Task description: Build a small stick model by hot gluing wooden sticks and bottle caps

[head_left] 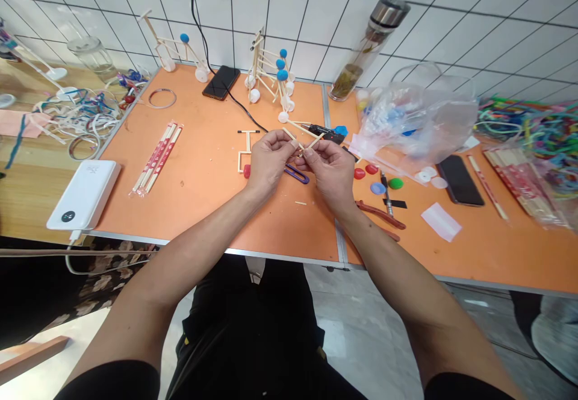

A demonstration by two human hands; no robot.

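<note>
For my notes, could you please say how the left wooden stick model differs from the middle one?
The left stick model carries one blue ball, the middle model three. The left model looks lower and more open; the middle model is taller and denser. Both are wooden sticks on white round feet.

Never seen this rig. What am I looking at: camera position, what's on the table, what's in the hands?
There's no machine here. This single picture comes from a camera worn on a person's head, looking forward and down, so the arms enter from the bottom. The left hand and right hand hold thin wooden sticks above an orange table. Also on the table are stick frames with blue balls, wrapped chopsticks, red-handled pliers, bottle caps, and a white power bank.
</note>
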